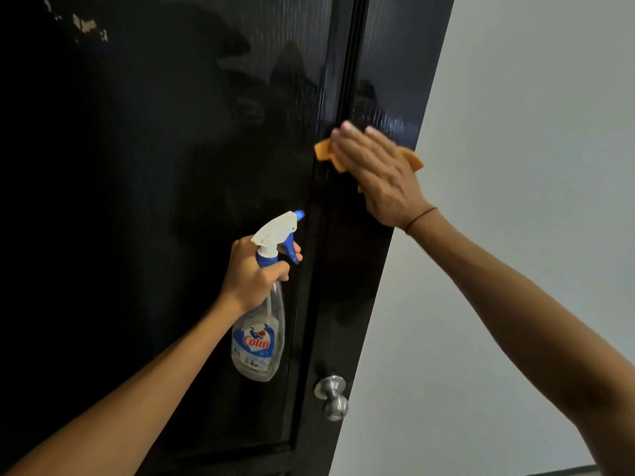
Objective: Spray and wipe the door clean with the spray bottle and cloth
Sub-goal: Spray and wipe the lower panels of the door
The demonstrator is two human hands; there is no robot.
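Observation:
A glossy black door (178, 139) fills the left and middle of the view. My right hand (376, 166) lies flat with straight fingers on an orange cloth (324, 151), pressing it against the door's right stile near the edge. Only the cloth's corners show around the hand. My left hand (254, 273) grips the neck of a clear spray bottle (259, 341) with a white and blue trigger head, one finger on the trigger. The nozzle points up and to the right at the door, and the bottle hangs below the hand.
A round silver door knob (331, 396) sticks out of the door at the lower right, below the bottle. A pale wall (515, 132) lies past the door's edge on the right. Chipped paint marks (86, 25) show at the door's upper left.

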